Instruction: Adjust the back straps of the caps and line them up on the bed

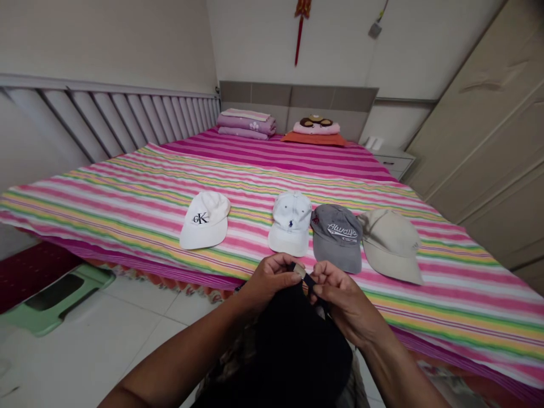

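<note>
My left hand (272, 283) pinches the metal buckle (300, 271) on the back strap of a black cap (301, 345). My right hand (344, 300) grips the dark strap just beside the buckle. The cap hangs below both hands, in front of my body, and its lower part blends into shadow. Beyond the hands, on the bed, lie a white cap with a CK mark (206, 220), a pale blue cap (290, 221), a grey cap with white lettering (338, 235) and a beige cap (391, 243). The grey cap touches its neighbours or nearly so.
A striped sheet (140, 187) covers the bed. Folded purple bedding (246, 123) and a pink pillow (317, 129) sit near the headboard (272, 96). A green stool (63, 294) stands on the tiled floor at left. A nightstand (393, 161) is at the back right.
</note>
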Motion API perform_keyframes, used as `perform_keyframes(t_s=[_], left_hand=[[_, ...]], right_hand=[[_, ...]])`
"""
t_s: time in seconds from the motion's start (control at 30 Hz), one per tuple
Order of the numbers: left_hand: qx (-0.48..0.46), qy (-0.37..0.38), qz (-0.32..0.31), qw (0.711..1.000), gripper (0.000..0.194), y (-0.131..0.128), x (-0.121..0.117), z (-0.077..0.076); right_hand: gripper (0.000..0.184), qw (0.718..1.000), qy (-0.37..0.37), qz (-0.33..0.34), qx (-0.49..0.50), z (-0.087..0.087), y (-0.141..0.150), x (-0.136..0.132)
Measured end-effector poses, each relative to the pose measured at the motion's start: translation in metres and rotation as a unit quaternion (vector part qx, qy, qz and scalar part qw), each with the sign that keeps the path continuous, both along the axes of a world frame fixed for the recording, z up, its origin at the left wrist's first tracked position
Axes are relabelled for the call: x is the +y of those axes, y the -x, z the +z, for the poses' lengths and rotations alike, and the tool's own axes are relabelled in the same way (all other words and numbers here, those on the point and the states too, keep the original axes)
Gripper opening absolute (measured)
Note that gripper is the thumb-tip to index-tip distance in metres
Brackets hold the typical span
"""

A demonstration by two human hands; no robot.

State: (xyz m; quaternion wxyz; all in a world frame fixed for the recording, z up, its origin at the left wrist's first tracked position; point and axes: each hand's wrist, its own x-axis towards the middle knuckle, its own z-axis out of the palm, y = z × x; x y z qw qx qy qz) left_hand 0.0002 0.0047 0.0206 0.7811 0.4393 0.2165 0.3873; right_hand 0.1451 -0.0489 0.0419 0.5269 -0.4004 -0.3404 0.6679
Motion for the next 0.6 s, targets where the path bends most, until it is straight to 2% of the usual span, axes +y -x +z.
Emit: perform_keyframes(t_s=[0.13,0.23,0.4,0.6], left_hand=[[0.016,-0.029,-0.029,0.999,0.022,0.0013,-0.0005,-0.0005],[0.006,-0.041,-0.036,0.998,0.02,0.0028,-0.0005,0.0009],[0.0,-0.014,-0.008,1.0,0.021,0.0056,-0.0007,0.0011],[0.002,-0.018,0.017,1.0,0.023,0.0065,0.0005,-0.0019]], right_hand=[[0.037,0.999,-0.018,-0.031,-0.014,-0.0036,0.0001,0.0022],[0.034,1.0,-0.02,-0.021,-0.012,-0.0023,0.0007,0.0014],[0.024,1.0,-0.006,0.025,0.013,0.0027,-0.0006,-0.002],[0.03,0.999,0.009,0.023,-0.047,-0.0049,-0.0058,-0.0001]])
